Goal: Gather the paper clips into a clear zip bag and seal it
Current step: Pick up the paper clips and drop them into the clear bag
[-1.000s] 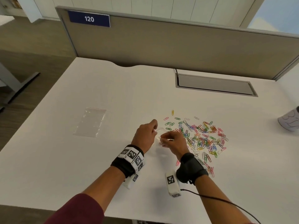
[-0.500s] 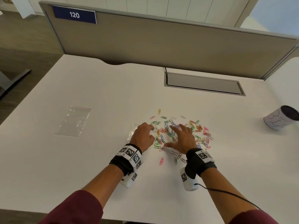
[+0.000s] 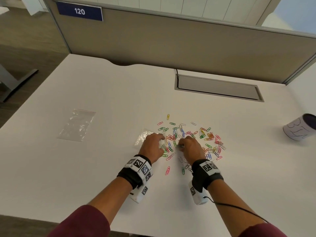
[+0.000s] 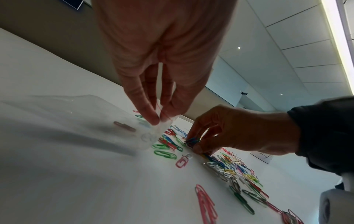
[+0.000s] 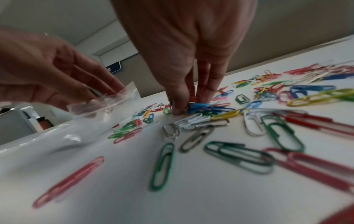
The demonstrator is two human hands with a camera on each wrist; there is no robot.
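Several coloured paper clips (image 3: 193, 142) lie scattered on the white desk (image 3: 102, 168). My left hand (image 3: 153, 146) pinches the mouth edge of a clear zip bag (image 3: 142, 136) lying left of the pile; the left hand (image 4: 159, 118) shows thumb and fingers on the bag (image 4: 86, 121), with a clip or two inside. My right hand (image 3: 189, 147) curls over the pile's left part and pinches a small bunch of clips (image 4: 192, 141). In the right wrist view the right hand (image 5: 184, 106) grips blue clips (image 5: 199, 106) against the desk, beside the bag (image 5: 107, 103).
A second clear zip bag (image 3: 77, 124) lies flat at the left. A white cup (image 3: 299, 127) with dark drawing lies at the right edge. A grey cable hatch (image 3: 218, 87) sits behind the clips, before the divider panel (image 3: 171, 40). A cable runs from my right wrist.
My right hand went from lying spread over the clips to curled, pinching a bunch of them. My left hand stayed at the bag's mouth.
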